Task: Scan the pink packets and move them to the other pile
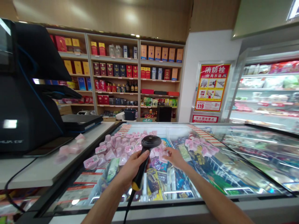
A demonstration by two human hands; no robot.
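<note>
My left hand is wrapped round the handle of a black barcode scanner with a yellow tip at its base. Its head points forward over the freezer's glass top. To its right, my right hand pinches a small pink plastic cup with a printed label, just beside the scanner head. Many similar pink cups lie in a loose pile left of and behind the scanner. A smaller group of pink cups sits on the glass to the right of my right hand.
Under the glass, the chest freezer holds bagged goods in wire baskets. A black checkout terminal stands on the white counter at left, where several blurred pink cups lie. Shelves of boxes line the back wall.
</note>
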